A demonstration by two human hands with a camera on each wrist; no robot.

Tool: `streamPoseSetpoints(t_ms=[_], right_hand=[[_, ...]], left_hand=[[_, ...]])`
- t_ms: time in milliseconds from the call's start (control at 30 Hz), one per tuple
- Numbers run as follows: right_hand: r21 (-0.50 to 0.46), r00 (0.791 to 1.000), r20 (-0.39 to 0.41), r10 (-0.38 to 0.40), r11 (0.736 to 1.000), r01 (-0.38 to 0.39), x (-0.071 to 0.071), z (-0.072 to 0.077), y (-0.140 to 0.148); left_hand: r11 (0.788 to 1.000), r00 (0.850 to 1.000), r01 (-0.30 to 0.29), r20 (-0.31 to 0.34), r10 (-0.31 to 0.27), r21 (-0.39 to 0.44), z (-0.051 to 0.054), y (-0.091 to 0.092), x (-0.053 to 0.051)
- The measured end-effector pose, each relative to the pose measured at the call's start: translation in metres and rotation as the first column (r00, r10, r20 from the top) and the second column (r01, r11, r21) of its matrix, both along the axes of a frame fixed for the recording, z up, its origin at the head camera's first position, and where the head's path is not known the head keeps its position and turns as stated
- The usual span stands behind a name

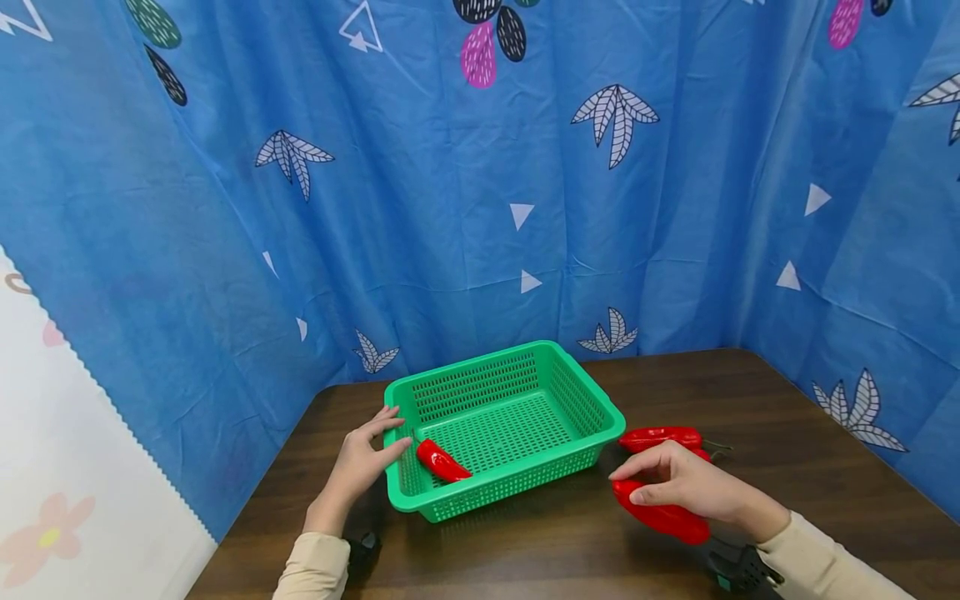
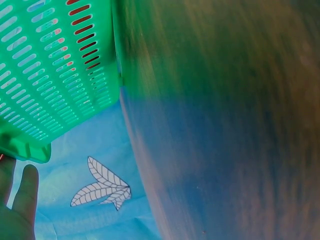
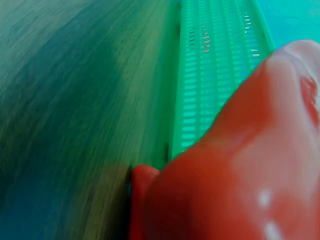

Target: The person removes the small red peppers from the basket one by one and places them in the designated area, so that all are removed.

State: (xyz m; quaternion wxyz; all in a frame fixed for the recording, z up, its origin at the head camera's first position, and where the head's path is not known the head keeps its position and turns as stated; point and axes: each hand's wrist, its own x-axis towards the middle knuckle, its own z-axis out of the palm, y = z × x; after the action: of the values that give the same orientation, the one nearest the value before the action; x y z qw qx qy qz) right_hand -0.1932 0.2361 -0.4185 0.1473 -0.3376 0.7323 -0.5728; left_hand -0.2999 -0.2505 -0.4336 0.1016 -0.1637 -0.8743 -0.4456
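A green perforated plastic basket stands on the table, with one red chili pepper lying inside at its left end. My left hand rests at the basket's left rim, its fingers loosely extended. Basket and fingers also show in the left wrist view. To the right of the basket, my right hand pinches another red chili pepper near its tip, between thumb and fingers. That pepper fills much of the right wrist view. Whether it touches the table is unclear.
More red chili peppers with green stems lie just beyond the right hand, close to the basket's right side, partly hidden. The dark wooden table ends at a blue patterned curtain behind and at the sides.
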Motion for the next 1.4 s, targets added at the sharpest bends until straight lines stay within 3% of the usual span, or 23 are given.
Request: streamPoseSetpoints(t_ms=[200,467,867,1400], right_hand=[[0.042,0.999,-0.023,0.047,0.998,-0.046,-0.002,-0.005,0.004],[0.137,0.991,-0.125,0.049,0.990,-0.032,-0.006,-0.013,0.010],[0.200,0.989,-0.126,0.071,0.979,-0.044,-0.006,-0.020,0.016],[0.337,0.978,-0.205,0.043,0.941,0.030,-0.004,-0.022,0.013]], left_hand=[[1.000,1.000,0.005,-0.005,-0.005,0.001,0.000,0.000,0.001],[1.000,1.000,0.012,-0.013,-0.012,0.005,0.001,0.000,0.002],[1.000,1.000,0.004,-0.007,-0.004,0.004,0.001,0.001,0.002],[1.000,1.000,0.001,-0.009,-0.001,-0.001,0.000,0.001,0.002]])
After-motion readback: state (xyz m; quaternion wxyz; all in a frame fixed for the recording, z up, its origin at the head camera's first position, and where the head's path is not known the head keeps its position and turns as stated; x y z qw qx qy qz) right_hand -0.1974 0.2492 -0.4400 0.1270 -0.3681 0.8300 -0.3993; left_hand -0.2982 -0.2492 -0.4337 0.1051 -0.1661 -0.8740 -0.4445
